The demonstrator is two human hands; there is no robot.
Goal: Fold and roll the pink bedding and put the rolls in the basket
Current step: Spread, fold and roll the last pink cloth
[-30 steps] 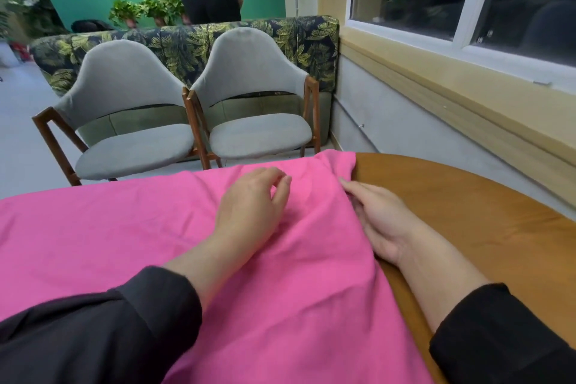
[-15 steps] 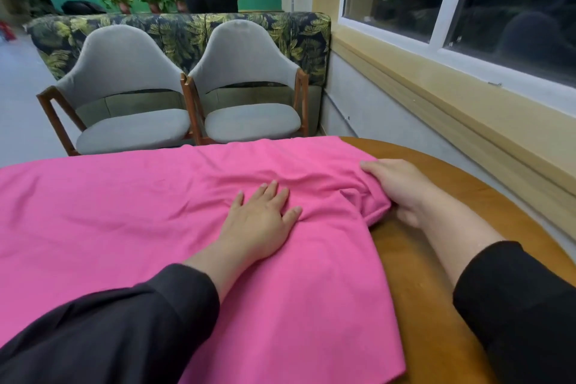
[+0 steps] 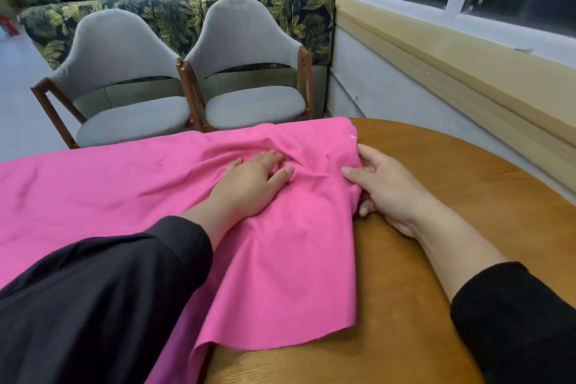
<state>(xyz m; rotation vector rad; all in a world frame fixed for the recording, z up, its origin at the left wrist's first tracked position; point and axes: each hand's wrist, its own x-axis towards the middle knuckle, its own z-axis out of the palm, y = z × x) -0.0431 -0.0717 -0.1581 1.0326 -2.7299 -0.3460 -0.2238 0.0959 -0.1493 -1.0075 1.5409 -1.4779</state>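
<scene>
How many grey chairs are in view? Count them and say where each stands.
2. The left chair and the right chair stand side by side beyond the pink bedding, in front of the leaf-patterned sofa. More may be out of frame.

The pink bedding (image 3: 156,184) is soft matt cloth, creased near its edge, lying on a smooth wooden table (image 3: 467,196) with a faint sheen, while the chairs (image 3: 249,72) pair grey matt fabric with wooden frames.
</scene>
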